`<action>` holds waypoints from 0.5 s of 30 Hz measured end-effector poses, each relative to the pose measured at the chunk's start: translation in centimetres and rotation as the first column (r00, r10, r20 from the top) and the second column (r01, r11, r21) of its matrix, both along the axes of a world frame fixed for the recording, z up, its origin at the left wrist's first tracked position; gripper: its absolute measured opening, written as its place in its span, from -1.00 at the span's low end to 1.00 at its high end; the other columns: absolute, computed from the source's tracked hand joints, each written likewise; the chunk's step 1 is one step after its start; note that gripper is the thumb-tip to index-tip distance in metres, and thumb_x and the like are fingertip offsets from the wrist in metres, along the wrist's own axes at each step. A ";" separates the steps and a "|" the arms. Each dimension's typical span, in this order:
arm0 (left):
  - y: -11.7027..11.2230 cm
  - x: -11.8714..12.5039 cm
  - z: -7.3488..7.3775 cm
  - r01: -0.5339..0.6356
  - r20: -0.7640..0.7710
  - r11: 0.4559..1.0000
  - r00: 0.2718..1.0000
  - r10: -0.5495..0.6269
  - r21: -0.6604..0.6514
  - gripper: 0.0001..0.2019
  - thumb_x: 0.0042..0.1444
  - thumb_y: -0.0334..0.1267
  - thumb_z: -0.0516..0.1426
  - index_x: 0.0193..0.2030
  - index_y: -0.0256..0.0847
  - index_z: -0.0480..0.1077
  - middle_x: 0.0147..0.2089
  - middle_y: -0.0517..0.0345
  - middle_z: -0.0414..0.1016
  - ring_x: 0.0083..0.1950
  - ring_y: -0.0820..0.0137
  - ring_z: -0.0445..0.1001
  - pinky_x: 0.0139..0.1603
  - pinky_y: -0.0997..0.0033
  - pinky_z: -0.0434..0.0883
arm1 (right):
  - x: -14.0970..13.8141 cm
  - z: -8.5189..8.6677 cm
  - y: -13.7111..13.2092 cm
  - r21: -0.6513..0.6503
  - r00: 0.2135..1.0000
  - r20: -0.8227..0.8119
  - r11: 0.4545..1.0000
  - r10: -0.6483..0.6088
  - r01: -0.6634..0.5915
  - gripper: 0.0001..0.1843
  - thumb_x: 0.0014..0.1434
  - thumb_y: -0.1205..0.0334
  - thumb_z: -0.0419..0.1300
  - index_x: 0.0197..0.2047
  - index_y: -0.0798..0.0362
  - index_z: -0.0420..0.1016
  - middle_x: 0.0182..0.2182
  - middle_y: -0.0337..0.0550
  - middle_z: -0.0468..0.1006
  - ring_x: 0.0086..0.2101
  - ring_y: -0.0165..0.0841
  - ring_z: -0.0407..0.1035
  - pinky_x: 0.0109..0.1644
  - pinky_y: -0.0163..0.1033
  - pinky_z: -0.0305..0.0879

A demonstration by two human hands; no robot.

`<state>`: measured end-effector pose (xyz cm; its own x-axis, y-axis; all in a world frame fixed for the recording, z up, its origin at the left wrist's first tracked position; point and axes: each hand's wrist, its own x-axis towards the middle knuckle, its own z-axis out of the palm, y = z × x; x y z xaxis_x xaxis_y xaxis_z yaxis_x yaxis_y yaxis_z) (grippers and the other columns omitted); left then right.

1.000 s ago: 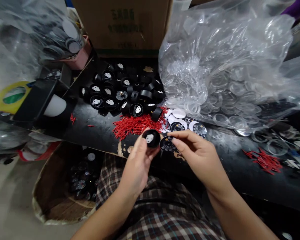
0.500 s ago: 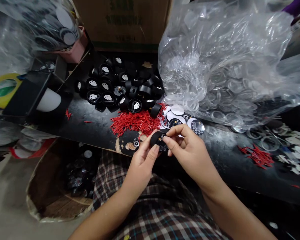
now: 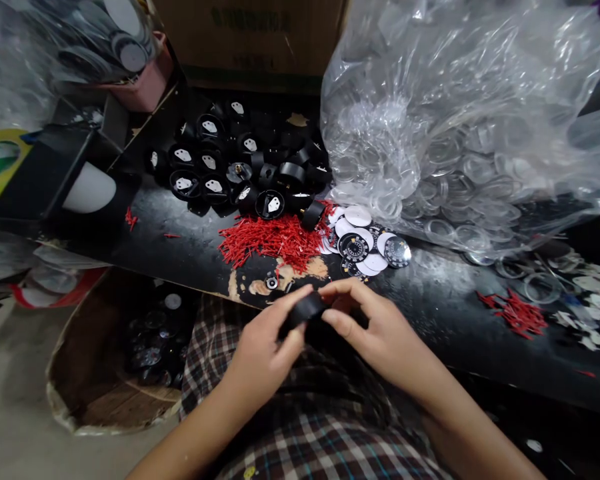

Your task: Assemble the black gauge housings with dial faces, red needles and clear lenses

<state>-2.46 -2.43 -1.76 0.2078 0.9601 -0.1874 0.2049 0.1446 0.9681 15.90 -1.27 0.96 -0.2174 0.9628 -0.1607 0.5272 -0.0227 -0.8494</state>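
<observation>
My left hand (image 3: 265, 347) and my right hand (image 3: 375, 330) meet at the near edge of the black table (image 3: 180, 240), above my plaid lap. Both pinch one small black round housing (image 3: 305, 311) between thumbs and fingertips; the printed dial disc seen before is hidden between them. Just beyond lie a heap of red pointers (image 3: 270, 240) and a small stack of dial discs (image 3: 365, 243). Further back sits a pile of black housings (image 3: 240, 167).
A big clear plastic bag of transparent round covers (image 3: 455, 127) fills the right back. A cardboard box (image 3: 250, 40) stands behind. A low carton with finished pieces (image 3: 145, 340) sits by my left knee. More red pointers (image 3: 513, 310) lie at right.
My hands came together and dropped toward my lap. The dial disc from my right hand has been brought against the black housing, and both hands now close on it.
</observation>
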 end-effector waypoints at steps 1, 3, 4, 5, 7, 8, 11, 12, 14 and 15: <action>0.1 -0.3 0.0 -0.076 0.064 0.995 0.995 0.080 -0.057 -0.64 0.15 -0.30 0.14 0.09 0.02 0.42 0.13 0.21 0.51 0.17 0.28 0.43 0.25 0.29 0.27 | 0.2 0.1 0.6 0.055 0.997 0.079 0.998 0.015 -0.019 -0.88 0.26 0.22 0.07 -0.16 0.00 0.40 -0.28 -0.18 0.51 -0.28 -0.33 0.38 -0.17 -0.21 0.28; 0.3 -0.7 0.0 -0.203 0.203 0.962 0.950 0.239 -0.183 -0.69 0.16 -0.25 0.14 0.07 -0.02 0.42 0.13 0.18 0.51 0.19 0.27 0.40 0.28 0.25 0.23 | 0.7 0.1 1.7 0.155 0.961 0.277 0.987 -0.004 -0.041 -0.85 0.27 0.28 0.04 -0.23 0.03 0.44 -0.30 -0.16 0.53 -0.24 -0.28 0.38 -0.13 -0.16 0.23; 0.4 -0.8 0.0 -0.244 0.261 0.942 0.917 0.302 -0.231 -0.70 0.15 -0.24 0.16 0.05 -0.04 0.42 0.12 0.16 0.51 0.20 0.27 0.40 0.30 0.23 0.21 | 0.9 0.0 2.2 0.166 0.929 0.369 0.984 -0.008 -0.058 -0.84 0.26 0.31 0.04 -0.26 0.04 0.45 -0.32 -0.15 0.53 -0.25 -0.26 0.38 -0.14 -0.15 0.21; 0.5 -0.9 0.0 -0.276 0.303 0.924 0.886 0.351 -0.265 -0.71 0.14 -0.24 0.17 0.03 -0.06 0.43 0.11 0.15 0.51 0.20 0.26 0.39 0.31 0.20 0.20 | 1.0 0.0 2.5 0.148 0.896 0.444 0.986 0.006 -0.080 -0.84 0.24 0.33 0.05 -0.27 0.04 0.46 -0.33 -0.15 0.54 -0.26 -0.26 0.38 -0.16 -0.15 0.20; 0.8 -1.0 0.1 -0.334 0.343 0.892 0.835 0.430 -0.306 -0.74 0.13 -0.26 0.19 -0.02 -0.08 0.44 0.05 0.14 0.53 0.16 0.25 0.42 0.27 0.17 0.25 | 1.1 -0.2 2.9 0.082 0.846 0.532 0.991 0.043 -0.101 -0.84 0.22 0.34 0.06 -0.30 0.04 0.46 -0.35 -0.16 0.54 -0.30 -0.26 0.39 -0.22 -0.17 0.19; 0.9 -0.9 0.1 -0.355 0.356 0.878 0.813 0.460 -0.322 -0.76 0.12 -0.27 0.19 -0.05 -0.09 0.45 0.02 0.14 0.54 0.13 0.25 0.44 0.22 0.17 0.31 | 1.0 -0.2 2.9 0.060 0.831 0.555 0.994 0.043 -0.091 -0.85 0.21 0.34 0.07 -0.32 0.04 0.46 -0.36 -0.17 0.54 -0.31 -0.27 0.40 -0.24 -0.18 0.18; 1.2 -0.8 0.1 -0.340 0.414 0.871 0.778 0.472 -0.355 -0.80 0.10 -0.30 0.20 -0.10 -0.13 0.45 -0.06 0.12 0.55 0.03 0.25 0.49 0.04 0.21 0.46 | 0.2 -0.1 2.9 0.060 0.823 0.568 0.996 0.022 -0.067 -0.89 0.19 0.32 0.10 -0.29 0.05 0.47 -0.35 -0.15 0.54 -0.32 -0.27 0.40 -0.26 -0.19 0.17; 1.3 -0.7 0.1 -0.320 0.440 0.875 0.769 0.464 -0.363 -0.80 0.11 -0.31 0.19 -0.10 -0.14 0.44 -0.06 0.11 0.55 0.02 0.26 0.50 0.01 0.22 0.48 | -0.2 0.0 2.9 0.068 0.830 0.556 0.994 0.036 -0.089 -0.88 0.20 0.33 0.11 -0.26 0.05 0.47 -0.33 -0.14 0.54 -0.30 -0.26 0.40 -0.24 -0.19 0.17; 1.4 -0.6 0.1 -0.308 0.477 0.879 0.748 0.461 -0.365 -0.81 0.12 -0.33 0.18 -0.10 -0.14 0.43 -0.04 0.10 0.55 0.01 0.27 0.51 0.02 0.21 0.48 | -1.2 0.1 3.3 0.102 0.838 0.541 0.984 0.071 -0.149 -0.86 0.20 0.34 0.09 -0.22 0.05 0.47 -0.28 -0.12 0.55 -0.26 -0.25 0.41 -0.20 -0.18 0.17; 1.5 -0.6 0.2 -0.316 0.486 0.878 0.740 0.465 -0.359 -0.82 0.13 -0.33 0.17 -0.10 -0.15 0.43 -0.03 0.10 0.55 0.02 0.27 0.51 0.05 0.20 0.47 | -1.7 0.1 3.5 0.119 0.837 0.542 0.978 0.078 -0.169 -0.87 0.21 0.35 0.09 -0.22 0.05 0.46 -0.28 -0.12 0.55 -0.25 -0.25 0.41 -0.20 -0.18 0.16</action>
<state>-3.11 -0.94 -1.60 -0.0381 0.9187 -0.3931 -0.4685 0.3311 0.8191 14.21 2.27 1.05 -0.2605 0.9558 -0.1366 0.8874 0.1813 -0.4238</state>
